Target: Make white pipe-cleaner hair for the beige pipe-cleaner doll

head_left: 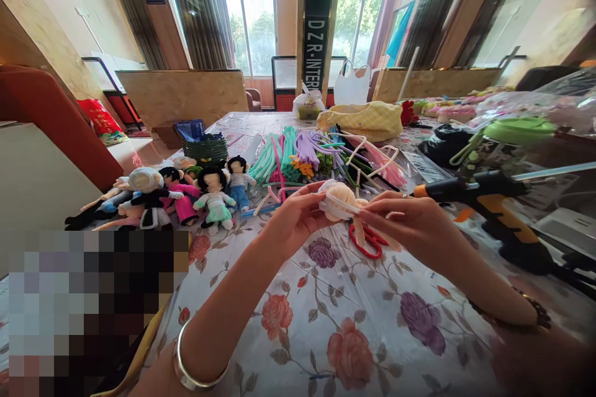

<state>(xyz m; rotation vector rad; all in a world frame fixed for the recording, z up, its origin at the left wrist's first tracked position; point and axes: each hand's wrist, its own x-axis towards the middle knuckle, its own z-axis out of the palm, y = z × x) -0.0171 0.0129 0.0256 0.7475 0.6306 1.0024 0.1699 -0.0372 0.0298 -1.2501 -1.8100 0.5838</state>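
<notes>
Fuzzy cream doll piece (334, 214) up in the air over the table, pale strip (341, 203) across it, red-handled scissors (375, 247) just below. Left hand (298, 216) has fingers nearly closed, pinching one side; right hand (403, 218) pinches the other with its fingertips. Fingers hide the edges, so finer detail's lost on me. Flowery tablecloth (316, 313), little dolls (215, 198) off left, bright windows (254, 28) behind.

The near tablecloth (261, 363) leaves passage; red scissors (375, 237) obstruct beneath the doll (339, 200)

Left hand (302, 214), right hand (404, 222) — both pinched
</notes>
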